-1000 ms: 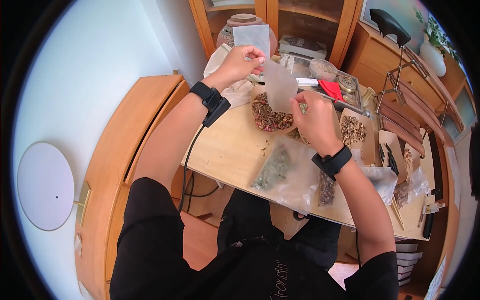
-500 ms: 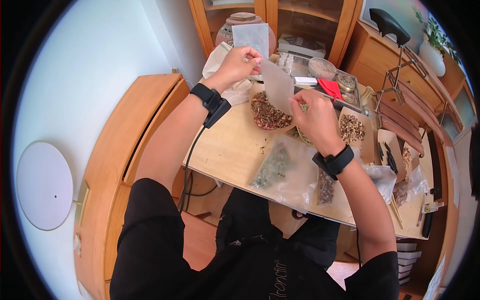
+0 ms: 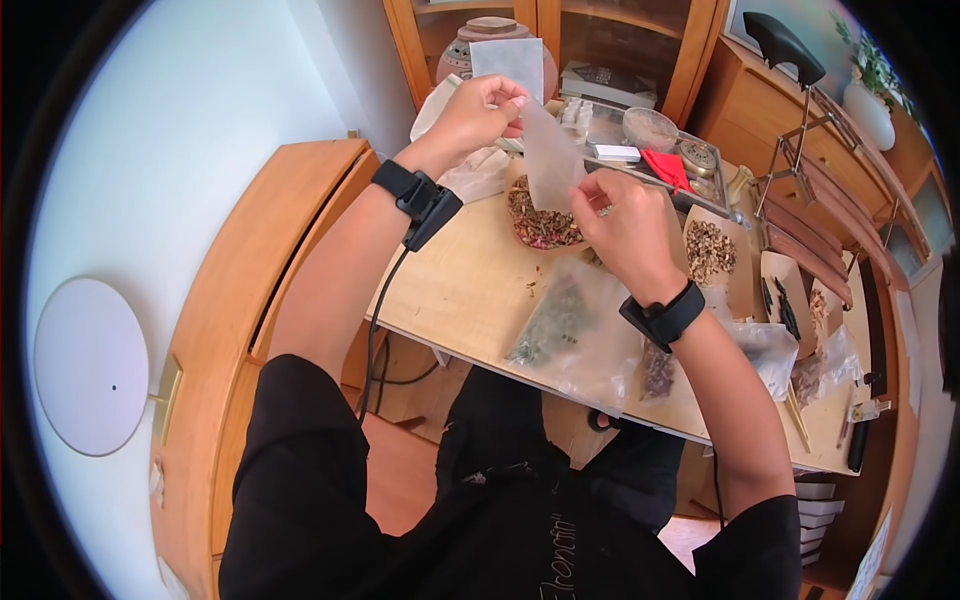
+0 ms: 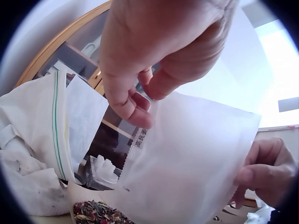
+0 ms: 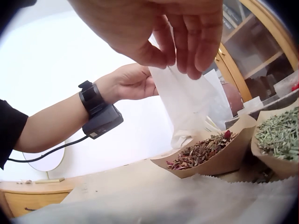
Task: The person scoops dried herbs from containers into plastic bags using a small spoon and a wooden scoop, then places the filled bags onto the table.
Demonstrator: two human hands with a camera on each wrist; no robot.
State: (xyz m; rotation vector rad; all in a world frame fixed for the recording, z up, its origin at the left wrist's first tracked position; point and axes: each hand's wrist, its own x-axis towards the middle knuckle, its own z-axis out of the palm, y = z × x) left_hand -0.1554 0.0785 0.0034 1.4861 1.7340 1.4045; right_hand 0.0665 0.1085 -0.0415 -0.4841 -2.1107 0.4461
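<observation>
A translucent white plastic bag (image 3: pixel 552 165) hangs between my hands above the table. My left hand (image 3: pixel 465 120) pinches its upper edge between thumb and fingers. The right hand (image 3: pixel 630 235) grips the opposite edge, lower down. In the left wrist view, the bag (image 4: pixel 191 154) has a zigzag-cut edge and small printed characters by the left fingertips. It looks flat, with nothing visible inside. Close beneath it, a brown paper tray (image 5: pixel 219 163) holds a mix of dried petals and herbs (image 5: pixel 201 151).
Dried green herb (image 5: pixel 280 135) fills a neighbouring tray. A clear bag of greenery (image 3: pixel 560 325) lies near the front edge. Brown chopped pieces (image 3: pixel 708 250) sit to the right. At the back stand a white zip pouch (image 4: pixel 32 121) with white sheets in it and a red cloth (image 3: pixel 665 170).
Both hands keep their hold on the bag. They have risen slightly in the head view, and the right hand has come a little closer to the left.
</observation>
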